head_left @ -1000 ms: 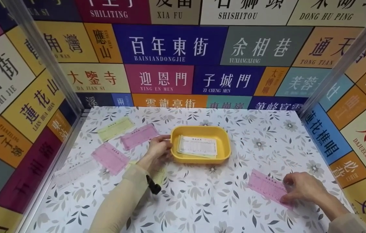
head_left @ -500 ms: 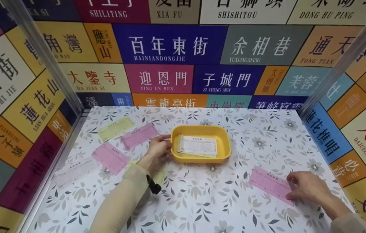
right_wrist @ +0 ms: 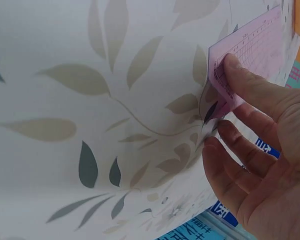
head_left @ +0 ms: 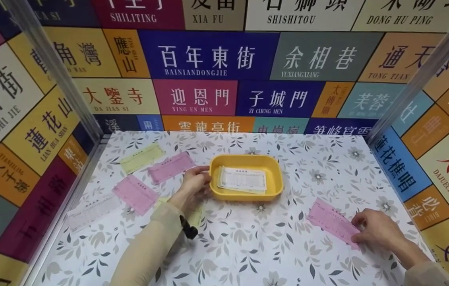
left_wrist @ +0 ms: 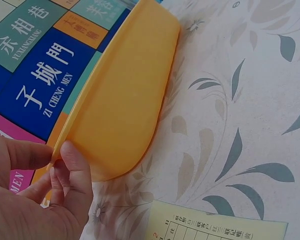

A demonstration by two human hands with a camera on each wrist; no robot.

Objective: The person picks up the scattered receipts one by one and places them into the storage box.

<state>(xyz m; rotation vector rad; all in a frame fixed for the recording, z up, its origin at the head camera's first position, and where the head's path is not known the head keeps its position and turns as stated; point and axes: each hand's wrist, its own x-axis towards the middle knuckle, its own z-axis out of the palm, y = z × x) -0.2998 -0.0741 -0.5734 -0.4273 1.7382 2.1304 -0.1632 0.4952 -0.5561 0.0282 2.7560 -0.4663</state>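
My left hand [head_left: 194, 182] pinches the left rim of a yellow plastic tub [head_left: 274, 180], thumb and fingers at its edge in the left wrist view. In the tub lies a stack of white printed slips [head_left: 243, 179]. At the right, my right hand [head_left: 379, 228] pinches the near right end of a pink printed slip [head_left: 329, 220]. The right wrist view shows the thumb on the slip's face, a finger behind it, and the paper's edge bent up. The other right fingers are loosely curled near the tablecloth.
Two pink slips [head_left: 136, 194], a yellow slip [head_left: 142, 158] and a white slip [head_left: 93, 211] lie spread at the left. Another yellow slip [left_wrist: 215, 222] lies partly under my left forearm. Panels with large characters wall the table [head_left: 248, 246] at the back and sides.
My right hand has shifted slightly to the right and now has the pink slip's end lifted and bent. The left hand and the tub have stayed in place.
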